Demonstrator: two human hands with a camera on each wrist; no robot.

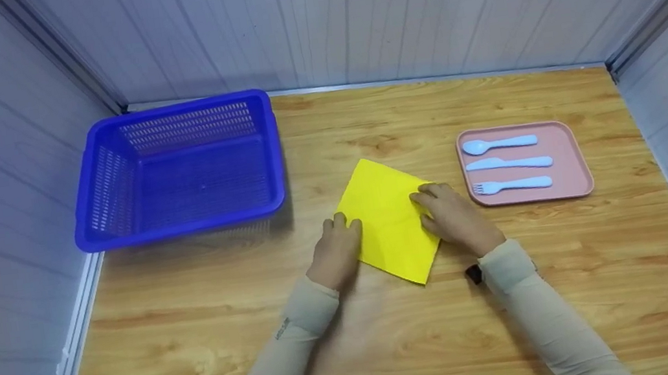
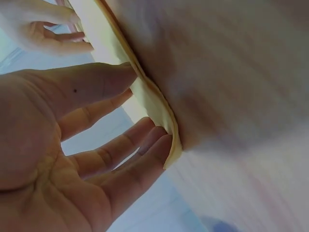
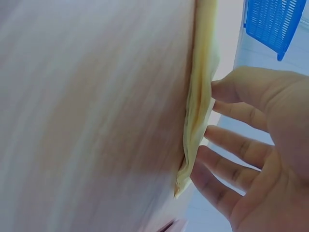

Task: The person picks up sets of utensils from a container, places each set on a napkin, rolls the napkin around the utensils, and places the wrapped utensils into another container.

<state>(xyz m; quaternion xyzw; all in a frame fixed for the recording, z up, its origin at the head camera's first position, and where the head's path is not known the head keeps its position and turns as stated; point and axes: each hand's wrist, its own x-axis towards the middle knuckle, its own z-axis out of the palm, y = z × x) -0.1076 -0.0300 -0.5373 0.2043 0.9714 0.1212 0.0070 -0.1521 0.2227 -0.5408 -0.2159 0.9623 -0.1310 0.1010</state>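
Note:
A folded yellow cloth lies flat and slanted on the wooden table. My left hand rests its fingertips on the cloth's left edge. On the opposite edge, the fingertips of my right hand touch the top. Both hands have loosely bent fingers that do not close round the fabric. In the right wrist view, several soft layers show along the side of the cloth, with the thumb and fingers against its upper face. The left wrist view shows the left fingers at the cloth's edge near a corner.
A blue plastic basket with slotted walls stands at the back left. To the right lies a pink tray bearing a light blue spoon, knife and fork. Pale panel walls enclose the table at the back and sides.

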